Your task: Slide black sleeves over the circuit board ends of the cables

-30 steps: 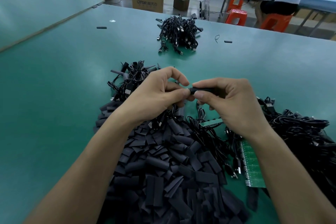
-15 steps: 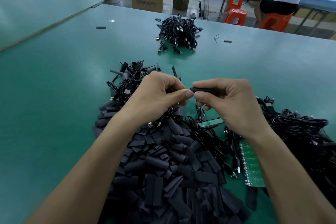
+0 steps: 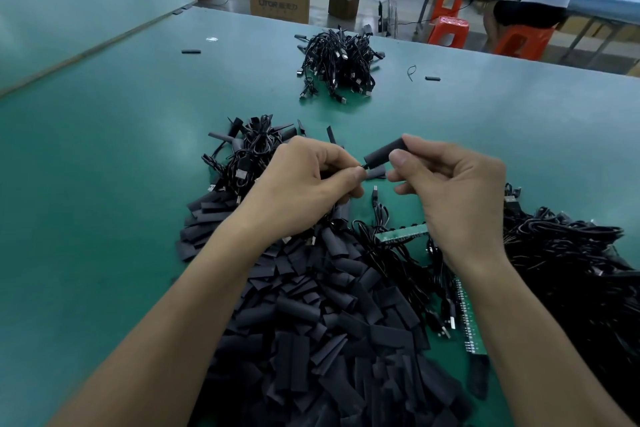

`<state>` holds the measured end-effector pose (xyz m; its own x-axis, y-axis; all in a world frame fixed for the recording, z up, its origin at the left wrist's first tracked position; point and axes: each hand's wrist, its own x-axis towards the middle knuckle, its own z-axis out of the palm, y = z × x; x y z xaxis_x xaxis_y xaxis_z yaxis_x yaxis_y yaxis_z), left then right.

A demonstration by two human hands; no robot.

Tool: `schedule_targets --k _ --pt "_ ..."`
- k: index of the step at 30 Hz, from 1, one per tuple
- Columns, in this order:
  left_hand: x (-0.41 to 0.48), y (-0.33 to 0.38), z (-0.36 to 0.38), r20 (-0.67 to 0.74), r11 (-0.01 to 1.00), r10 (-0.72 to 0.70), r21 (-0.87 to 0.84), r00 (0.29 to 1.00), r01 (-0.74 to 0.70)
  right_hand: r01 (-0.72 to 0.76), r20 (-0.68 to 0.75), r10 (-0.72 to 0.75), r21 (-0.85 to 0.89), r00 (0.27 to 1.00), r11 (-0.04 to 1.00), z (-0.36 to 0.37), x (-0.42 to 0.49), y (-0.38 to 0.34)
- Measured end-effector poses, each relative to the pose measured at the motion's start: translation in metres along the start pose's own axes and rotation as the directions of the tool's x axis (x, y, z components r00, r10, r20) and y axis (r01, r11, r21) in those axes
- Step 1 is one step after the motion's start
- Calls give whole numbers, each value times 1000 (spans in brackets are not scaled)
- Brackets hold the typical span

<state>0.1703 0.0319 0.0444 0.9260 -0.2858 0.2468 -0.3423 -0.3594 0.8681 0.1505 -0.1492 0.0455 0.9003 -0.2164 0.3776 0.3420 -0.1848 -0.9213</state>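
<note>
Both hands are raised over the middle of the green worktop (image 3: 104, 184), above the heap of loose sleeves (image 3: 311, 322) that spreads toward the near edge. The right hand (image 3: 450, 194) has one black sleeve (image 3: 384, 152) clamped between thumb and forefinger at its far half, and its other fingers hang loosely curled.

The sleeve's long axis runs on a slant. Its held end is up and toward the far right corner, and its free mouth points down toward the left hand (image 3: 304, 184). That hand's thumb and forefinger are squeezed together on a thin black cable (image 3: 362, 167). The cable's short tip shows right at the sleeve's mouth, touching it or very nearly.

I can't make out whether the board end is already inside, because the fingers cover it. To my eye everything turns on that one line: the tip has to travel along the sleeve's slant toward the right hand, or the sleeve has to be drawn the opposite way. The left hand is nearer the meeting point, so it probably does the feeding.
</note>
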Motion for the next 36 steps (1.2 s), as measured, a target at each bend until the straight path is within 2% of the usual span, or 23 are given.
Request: schedule_targets --k 6,11,16,21,23,25,28,30,32,33,34,36 --pt "-1 3 3 -50 998 21 -61 999 -24 -10 23 11 -24 1000 1000 2 -2 2" --pt "-1 3 2 -36 997 8 -80 999 -11 -40 33 39 43 999 998 1 -4 -2" --pt "-1 2 0 56 992 25 -125 998 -17 -106 69 101 70 992 992 1 1 -11" --pt "-2 -7 -12 228 990 -80 -92 970 103 -143 17 142 119 990 982 -7 5 -15" --pt "-1 -8 -14 166 990 -82 -100 983 99 -131 6 130 71 991 989 -9 6 -15" --pt "1 -9 -15 22 990 -75 -122 997 77 -107 53 110 -60 992 992 -13 5 -14" --pt "5 -14 -18 -279 995 -85 -72 957 67 -41 298 147 -333 943 942 -21 4 -16" --pt "7 -18 -18 -427 997 -79 -25 901 75 23 486 232 -463 843 886 -27 4 -19" --pt "12 -21 -18 -496 996 -45 42 867 76 70 590 322 -544 740 836 -30 4 -19" --pt "15 -21 -18 -510 992 -19 98 860 80 86 605 344 -567 718 820 -30 3 -17" --pt "18 -22 -19 -512 983 8 161 859 88 95 602 343 -577 721 811 -30 2 -15" --pt "25 -22 -21 -492 953 46 283 869 109 105 563 301 -576 770 811 -29 0 -11"
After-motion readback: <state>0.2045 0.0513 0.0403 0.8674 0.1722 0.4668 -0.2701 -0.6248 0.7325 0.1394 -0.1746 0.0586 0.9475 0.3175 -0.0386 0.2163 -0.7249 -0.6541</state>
